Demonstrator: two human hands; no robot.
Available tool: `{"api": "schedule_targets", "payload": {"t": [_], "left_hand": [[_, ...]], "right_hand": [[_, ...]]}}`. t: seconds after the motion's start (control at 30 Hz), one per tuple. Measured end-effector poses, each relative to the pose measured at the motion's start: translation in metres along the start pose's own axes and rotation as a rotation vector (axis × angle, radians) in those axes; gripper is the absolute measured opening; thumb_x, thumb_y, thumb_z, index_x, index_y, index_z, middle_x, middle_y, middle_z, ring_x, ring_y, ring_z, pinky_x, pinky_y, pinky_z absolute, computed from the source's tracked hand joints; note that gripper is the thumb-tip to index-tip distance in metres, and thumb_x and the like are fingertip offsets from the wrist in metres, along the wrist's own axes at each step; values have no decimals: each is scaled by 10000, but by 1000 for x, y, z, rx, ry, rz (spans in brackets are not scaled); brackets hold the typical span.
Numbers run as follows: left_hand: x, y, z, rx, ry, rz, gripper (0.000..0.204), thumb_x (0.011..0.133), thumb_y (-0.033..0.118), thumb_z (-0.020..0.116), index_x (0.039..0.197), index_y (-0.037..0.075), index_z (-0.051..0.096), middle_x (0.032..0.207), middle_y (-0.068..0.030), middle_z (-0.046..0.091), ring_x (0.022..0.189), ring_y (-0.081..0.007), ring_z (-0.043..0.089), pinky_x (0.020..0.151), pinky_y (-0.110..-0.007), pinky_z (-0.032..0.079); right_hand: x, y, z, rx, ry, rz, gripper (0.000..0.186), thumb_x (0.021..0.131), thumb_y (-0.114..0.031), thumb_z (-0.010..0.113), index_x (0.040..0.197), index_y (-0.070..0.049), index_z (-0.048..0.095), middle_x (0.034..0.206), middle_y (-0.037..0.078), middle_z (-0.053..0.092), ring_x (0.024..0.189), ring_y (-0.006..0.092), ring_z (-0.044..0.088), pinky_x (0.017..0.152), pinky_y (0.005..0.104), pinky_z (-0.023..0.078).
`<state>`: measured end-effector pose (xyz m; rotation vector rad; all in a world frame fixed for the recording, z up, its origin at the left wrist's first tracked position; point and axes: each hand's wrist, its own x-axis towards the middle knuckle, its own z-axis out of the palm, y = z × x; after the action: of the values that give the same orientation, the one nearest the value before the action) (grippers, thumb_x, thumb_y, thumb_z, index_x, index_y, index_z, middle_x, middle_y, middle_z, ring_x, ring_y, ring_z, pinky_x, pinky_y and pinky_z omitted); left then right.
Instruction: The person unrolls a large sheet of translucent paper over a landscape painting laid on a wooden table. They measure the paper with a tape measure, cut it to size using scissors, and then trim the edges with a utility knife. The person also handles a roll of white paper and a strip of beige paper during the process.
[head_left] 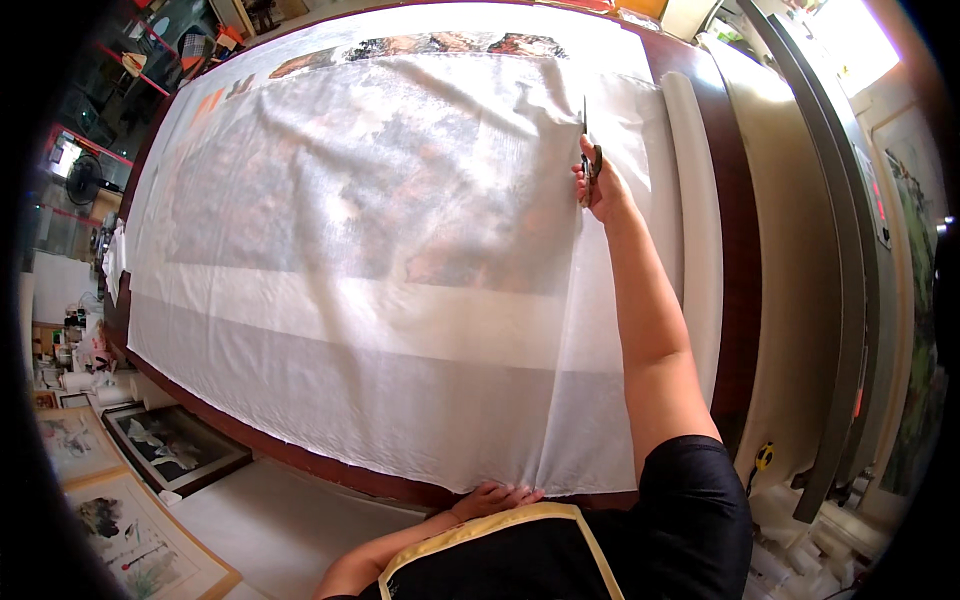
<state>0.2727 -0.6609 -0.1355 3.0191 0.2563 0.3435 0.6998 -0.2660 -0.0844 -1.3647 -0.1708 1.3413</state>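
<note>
Likely cutting: right hand fingers wrapped round scissors at 1 o'clock, left hand fingers over the hem at 6, grip unclear; white cloth spans counter 12-to-6, next snip wants it taut.

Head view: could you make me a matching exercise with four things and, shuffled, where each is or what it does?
1. Right hand
2. Left hand
3. White roll
4. Black fan

A. Left side of the picture
B. Holding scissors
C. Right of the sheer white cloth
D. At the cloth's near edge

Pairs: 1-B, 2-D, 3-C, 4-A
</note>
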Motion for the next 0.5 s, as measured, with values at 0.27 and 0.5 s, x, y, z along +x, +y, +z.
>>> {"api": "schedule_targets", "payload": {"t": [0.27,0.5], "left_hand": [[6,-7,-11,-37,-123,63,449,940,247,541,1387,221,497,1180,43,485,1090,-99,410,876,-263,310],[15,-9,-18,-43,102,-89,508,888,175,584,1386,233,503,1175,65,485,1043,-97,422,856,-271,314]], "right_hand": [[31,-19,4,11,-25,-109,518,743,-503,813,775,-65,538,552,-41,471,423,58,456,390,193,387],[69,-49,14,-58,-4,-85,566,730,-549,802,764,-59,520,535,-36,457,401,59,433,381,196,385]]}}
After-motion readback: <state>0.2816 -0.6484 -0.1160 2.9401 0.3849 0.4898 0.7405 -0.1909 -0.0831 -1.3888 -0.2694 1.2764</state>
